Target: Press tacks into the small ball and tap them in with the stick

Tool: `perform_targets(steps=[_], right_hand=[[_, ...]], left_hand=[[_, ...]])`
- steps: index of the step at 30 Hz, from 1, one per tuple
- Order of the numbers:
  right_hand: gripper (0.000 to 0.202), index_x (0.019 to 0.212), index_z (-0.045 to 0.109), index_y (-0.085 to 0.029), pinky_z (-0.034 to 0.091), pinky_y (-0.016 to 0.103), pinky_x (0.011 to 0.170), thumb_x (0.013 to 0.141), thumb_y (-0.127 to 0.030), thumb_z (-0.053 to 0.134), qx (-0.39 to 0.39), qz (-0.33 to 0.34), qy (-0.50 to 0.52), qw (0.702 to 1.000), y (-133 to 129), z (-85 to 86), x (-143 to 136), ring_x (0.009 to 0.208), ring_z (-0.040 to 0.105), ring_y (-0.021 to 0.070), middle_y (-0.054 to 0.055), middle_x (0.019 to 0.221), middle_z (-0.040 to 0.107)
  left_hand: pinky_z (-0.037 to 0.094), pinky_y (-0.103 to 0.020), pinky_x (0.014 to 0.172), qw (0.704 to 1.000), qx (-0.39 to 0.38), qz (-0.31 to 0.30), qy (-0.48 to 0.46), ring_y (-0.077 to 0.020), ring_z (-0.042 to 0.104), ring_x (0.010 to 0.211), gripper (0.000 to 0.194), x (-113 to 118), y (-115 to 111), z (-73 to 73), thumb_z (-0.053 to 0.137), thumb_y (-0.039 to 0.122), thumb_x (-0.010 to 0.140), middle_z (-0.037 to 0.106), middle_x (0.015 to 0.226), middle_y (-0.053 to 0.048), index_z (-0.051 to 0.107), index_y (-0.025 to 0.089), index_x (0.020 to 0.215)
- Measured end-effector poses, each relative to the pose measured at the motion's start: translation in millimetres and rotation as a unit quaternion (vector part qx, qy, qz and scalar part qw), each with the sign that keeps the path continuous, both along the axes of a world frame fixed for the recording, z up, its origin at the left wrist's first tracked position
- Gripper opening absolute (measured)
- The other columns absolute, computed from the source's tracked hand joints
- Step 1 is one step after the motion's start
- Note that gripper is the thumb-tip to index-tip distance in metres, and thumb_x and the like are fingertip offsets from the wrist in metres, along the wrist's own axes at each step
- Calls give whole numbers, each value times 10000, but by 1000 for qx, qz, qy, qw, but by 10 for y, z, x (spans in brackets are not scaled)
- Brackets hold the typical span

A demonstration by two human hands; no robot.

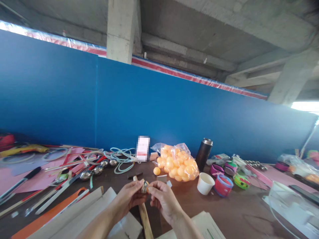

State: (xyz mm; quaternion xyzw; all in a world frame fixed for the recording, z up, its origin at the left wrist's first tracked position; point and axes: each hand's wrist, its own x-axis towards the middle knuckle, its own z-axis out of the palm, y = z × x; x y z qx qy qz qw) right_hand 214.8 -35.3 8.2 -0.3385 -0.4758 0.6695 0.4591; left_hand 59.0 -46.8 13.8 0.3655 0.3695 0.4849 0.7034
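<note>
Near the middle of the table, my left hand pinches a small shiny silvery thing with some orange at its edge. Its exact kind is too small to make out. My right hand meets it from the other side, fingers closed at the thing's right edge; whatever lies between those fingertips is hidden. Under both hands runs a wooden-handled hammer, its dark head just beyond my left fingers. A single orange ball lies beyond my hands, beside a clear bag of orange balls.
Right of the bag stand a black bottle, a white paper cup and several colourful tape rolls. Metal balls, pale tubing, sticks and a marker clutter the left. A blue partition closes off the back.
</note>
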Motion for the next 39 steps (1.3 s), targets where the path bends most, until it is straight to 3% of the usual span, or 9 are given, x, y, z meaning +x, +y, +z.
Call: perform_targets(steps=[39], right_hand=[[197, 722, 585, -134, 400, 154, 444, 658, -259, 723, -37, 22, 46, 998, -13, 20, 5, 459, 401, 34, -41, 552, 491]], left_hand=[[484, -221, 601, 1000, 12, -13, 17, -109, 599, 622, 358, -8, 44, -82, 562, 458, 720, 659, 800, -83, 621, 128, 845]])
